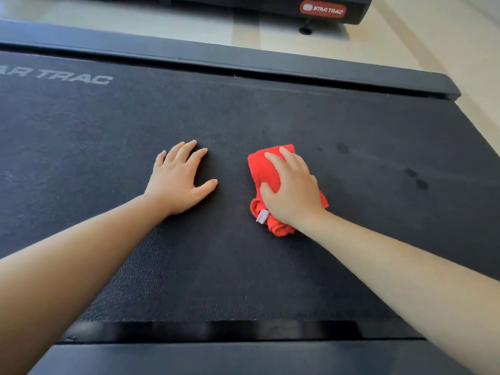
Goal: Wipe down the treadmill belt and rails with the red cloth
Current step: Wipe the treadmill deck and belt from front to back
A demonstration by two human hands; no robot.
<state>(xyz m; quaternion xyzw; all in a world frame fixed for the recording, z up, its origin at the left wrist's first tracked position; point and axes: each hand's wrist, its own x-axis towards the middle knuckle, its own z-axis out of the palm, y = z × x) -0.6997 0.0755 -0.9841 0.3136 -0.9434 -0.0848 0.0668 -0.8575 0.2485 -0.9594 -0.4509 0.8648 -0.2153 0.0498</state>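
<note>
Left hand (180, 182) flat on "STAR TRAC" belt (108, 136); right hand (293, 190) grips red cloth (266, 169).

Right hand (293, 189) presses bunched red cloth (266, 171) on treadmill belt (243, 266), frame center. Left hand (178, 180) flat on belt beside it, apart. Far rail (270, 63) across upper frame.

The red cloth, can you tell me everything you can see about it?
The red cloth is bright red, soft-looking fabric, bunched and folded rather than spread flat. A small pale tag sticks out near its lower end. It lies on the dark treadmill belt, pressed down under the right hand, whose fingers cover its middle.
</note>
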